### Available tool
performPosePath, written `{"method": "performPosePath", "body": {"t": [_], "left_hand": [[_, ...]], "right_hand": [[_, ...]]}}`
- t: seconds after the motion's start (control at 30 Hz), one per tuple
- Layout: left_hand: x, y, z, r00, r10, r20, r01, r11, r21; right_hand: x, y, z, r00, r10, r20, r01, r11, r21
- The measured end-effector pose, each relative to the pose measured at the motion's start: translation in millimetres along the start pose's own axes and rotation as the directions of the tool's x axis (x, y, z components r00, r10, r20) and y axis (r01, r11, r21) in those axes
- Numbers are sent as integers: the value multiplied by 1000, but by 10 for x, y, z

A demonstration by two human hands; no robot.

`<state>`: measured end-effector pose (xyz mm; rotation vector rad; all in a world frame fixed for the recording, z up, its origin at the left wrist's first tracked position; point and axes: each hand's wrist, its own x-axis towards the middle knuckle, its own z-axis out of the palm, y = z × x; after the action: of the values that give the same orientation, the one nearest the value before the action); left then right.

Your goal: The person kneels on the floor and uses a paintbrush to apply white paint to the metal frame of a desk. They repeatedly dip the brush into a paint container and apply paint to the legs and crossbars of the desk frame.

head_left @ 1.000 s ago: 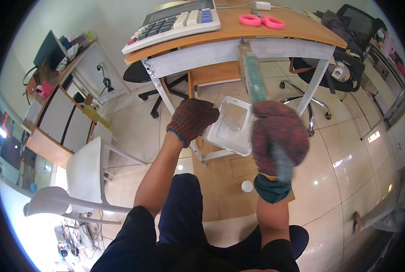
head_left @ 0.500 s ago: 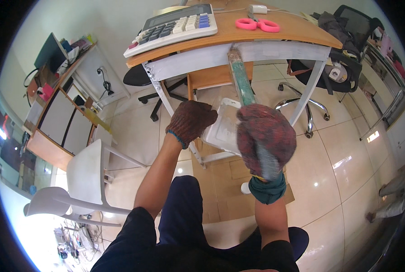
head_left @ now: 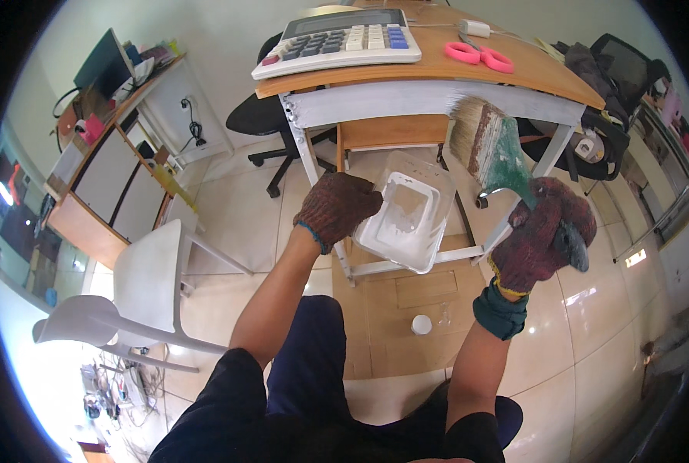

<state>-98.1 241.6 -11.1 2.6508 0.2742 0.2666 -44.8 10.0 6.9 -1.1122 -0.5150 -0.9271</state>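
My left hand (head_left: 335, 208), in a dark knitted glove, is closed on the rim of a clear plastic tub (head_left: 408, 212) with white paint in its bottom. To the right, my gloved right hand (head_left: 545, 231) grips a wide paintbrush (head_left: 506, 158) with a green-smeared ferrule; its handle end sticks out past the fingers. The pale bristles are at the desk's white front rail (head_left: 360, 104), near its right half; whether they touch it I cannot tell. Streaky white paint covers the rail and the desk legs.
On the wooden desktop (head_left: 437, 69) lie a large calculator (head_left: 344, 42) and pink-handled scissors (head_left: 479, 55). Flattened cardboard (head_left: 383, 332) with a white lid (head_left: 422, 324) covers the floor below. A white chair (head_left: 148, 285) stands at left, a dark office chair (head_left: 271, 116) behind the desk.
The brush has moved right along the rail and turned to show its wide face. My right hand has shifted right, away from the tub, which is now in fuller view.
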Motion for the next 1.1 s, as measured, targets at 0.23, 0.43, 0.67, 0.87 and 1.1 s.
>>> {"method": "performPosePath", "body": {"t": [0.23, 0.43, 0.67, 0.87, 1.1], "left_hand": [[34, -62, 45, 982, 186, -32, -179, 970, 162], [33, -239, 112, 850, 527, -19, -457, 753, 474], [-72, -202, 110, 848, 519, -110, -450, 813, 369], [66, -172, 223, 969, 245, 42, -248, 951, 185], [149, -53, 270, 987, 151, 59, -158, 976, 150]], "right_hand": [[-238, -136, 212, 975, -132, 179, 103, 982, 161], [-82, 37, 165, 999, -43, -17, 46, 970, 240], [242, 195, -377, 990, -45, -133, 29, 993, -118], [82, 352, -212, 876, -466, 125, 483, 843, -237], [-331, -5, 185, 796, -392, 461, 467, 882, -57]]}}
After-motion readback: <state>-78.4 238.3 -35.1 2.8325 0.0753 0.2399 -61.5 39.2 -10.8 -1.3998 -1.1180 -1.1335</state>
